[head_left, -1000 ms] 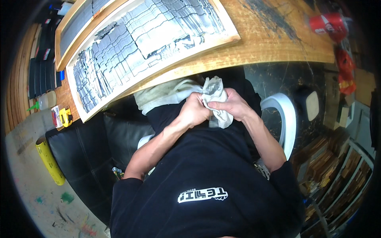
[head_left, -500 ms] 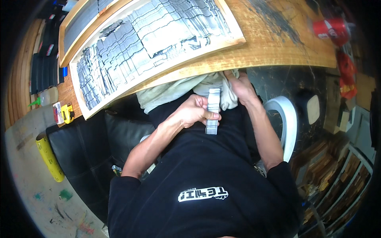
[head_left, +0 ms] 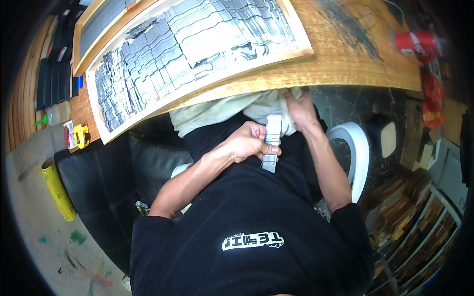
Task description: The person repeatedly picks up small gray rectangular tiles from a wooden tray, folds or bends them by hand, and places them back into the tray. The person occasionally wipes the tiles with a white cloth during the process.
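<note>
– What are the two hands up to?

– The left hand [head_left: 247, 143] grips a narrow grey-and-white banded strip [head_left: 272, 129] between thumb and fingers, on its lower half. The right hand [head_left: 300, 111] is at the pale cloth [head_left: 207, 117], just below the bench's near edge.

– Has the right one closed on it?

– I can't tell. It touches the cloth, but its fingertips are tucked in the folds.

– And where exactly is the strip?

– Over the person's lap, off the near edge of the bench [head_left: 360, 71], one end pointing toward that edge. The cloth lies just beyond it, partly under the edge.

– What's on the bench?

– A shallow wooden tray [head_left: 302, 53] slants along the near edge, filled with grey and whitish banded pieces [head_left: 153, 64]. Behind it, toward the far left, is a wood-framed grey panel [head_left: 101, 34].

– Anything at the corners?

– A yellow tool [head_left: 81, 136] sits at the near left corner, close to the tray's own corner. Over by the right edge there's a red can [head_left: 417, 44].
</note>
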The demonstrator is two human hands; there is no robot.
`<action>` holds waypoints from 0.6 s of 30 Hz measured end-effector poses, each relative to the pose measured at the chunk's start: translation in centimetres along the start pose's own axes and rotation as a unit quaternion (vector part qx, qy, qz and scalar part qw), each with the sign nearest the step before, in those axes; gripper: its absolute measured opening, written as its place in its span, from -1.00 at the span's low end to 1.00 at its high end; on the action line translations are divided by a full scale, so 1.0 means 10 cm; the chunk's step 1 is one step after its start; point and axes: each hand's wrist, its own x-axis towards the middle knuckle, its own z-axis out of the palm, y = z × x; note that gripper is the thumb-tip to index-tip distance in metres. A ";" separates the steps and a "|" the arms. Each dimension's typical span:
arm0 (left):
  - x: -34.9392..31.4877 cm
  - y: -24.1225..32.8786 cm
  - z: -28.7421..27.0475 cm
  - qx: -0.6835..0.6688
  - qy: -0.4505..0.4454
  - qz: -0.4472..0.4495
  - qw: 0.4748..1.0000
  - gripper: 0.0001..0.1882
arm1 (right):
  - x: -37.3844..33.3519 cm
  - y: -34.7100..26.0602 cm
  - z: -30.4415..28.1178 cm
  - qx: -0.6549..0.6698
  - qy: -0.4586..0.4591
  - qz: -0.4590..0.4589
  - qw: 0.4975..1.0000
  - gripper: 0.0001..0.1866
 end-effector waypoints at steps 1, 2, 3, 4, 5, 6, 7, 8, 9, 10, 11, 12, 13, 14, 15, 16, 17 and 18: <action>-0.04 0.01 0.02 -0.012 0.046 0.026 0.999 -0.76 | 0.00 -0.07 -0.04 0.015 -0.027 0.009 0.999 -0.58; -0.07 0.06 0.04 -0.022 0.090 0.054 0.994 -0.75 | -0.03 -0.16 -0.10 0.027 -0.075 0.022 0.997 -0.56; -0.10 0.11 0.02 -0.014 0.120 0.053 0.991 -0.75 | -0.07 -0.24 -0.15 0.038 -0.123 0.037 0.991 -0.52; -0.06 0.07 0.00 -0.014 0.134 0.073 0.988 -0.79 | -0.12 -0.28 -0.26 -0.062 -0.229 0.080 0.968 -0.54; -0.03 0.06 -0.02 0.053 0.161 0.088 0.982 -0.84 | -0.21 -0.24 -0.21 -0.025 -0.281 0.035 0.959 -0.55; 0.00 0.04 -0.04 0.119 0.187 0.103 0.970 -0.88 | -0.28 -0.20 -0.12 0.012 -0.331 -0.011 0.944 -0.55; 0.06 -0.04 -0.06 0.116 0.195 0.108 0.968 -0.89 | -0.30 -0.22 -0.07 -0.013 -0.326 0.020 0.945 -0.57; 0.13 -0.13 -0.08 0.113 0.205 0.113 0.966 -0.90 | -0.32 -0.21 -0.03 -0.067 -0.291 -0.008 0.954 -0.65; 0.18 -0.22 -0.12 0.110 0.216 0.118 0.963 -0.91 | -0.32 -0.18 -0.01 -0.060 -0.265 -0.017 0.962 -0.70; 0.16 -0.19 -0.11 0.099 0.199 0.110 0.969 -0.90 | -0.34 -0.13 0.01 -0.051 -0.236 -0.023 0.970 -0.75; 0.15 -0.15 -0.10 0.089 0.181 0.103 0.974 -0.89 | -0.33 -0.08 0.03 -0.081 -0.204 -0.020 0.975 -0.78; 0.14 -0.11 -0.09 0.079 0.164 0.095 0.979 -0.89 | -0.32 -0.04 0.05 -0.110 -0.172 -0.017 0.979 -0.81; 0.12 -0.09 -0.06 0.056 0.140 0.083 0.985 -0.87 | -0.29 -0.06 0.09 -0.141 -0.140 -0.015 0.980 -0.83; 0.09 -0.08 -0.04 0.033 0.117 0.071 0.990 -0.86 | -0.24 -0.15 0.14 -0.138 -0.085 0.017 0.987 -0.83; 0.06 -0.07 -0.02 0.010 0.093 0.058 0.994 -0.84 | -0.18 -0.17 0.16 -0.117 0.001 -0.019 0.993 -0.79; 0.03 -0.05 0.00 -0.014 0.067 0.047 0.997 -0.83 | -0.12 -0.20 0.17 -0.097 0.087 -0.056 0.990 -0.75; -0.03 -0.04 0.00 -0.013 0.078 0.084 0.993 -0.81 | -0.02 -0.15 0.07 -0.112 0.070 -0.065 0.989 -0.71; -0.08 -0.01 0.00 -0.044 0.102 0.117 0.987 -0.76 | 0.06 -0.09 -0.10 -0.127 0.054 -0.075 0.988 -0.65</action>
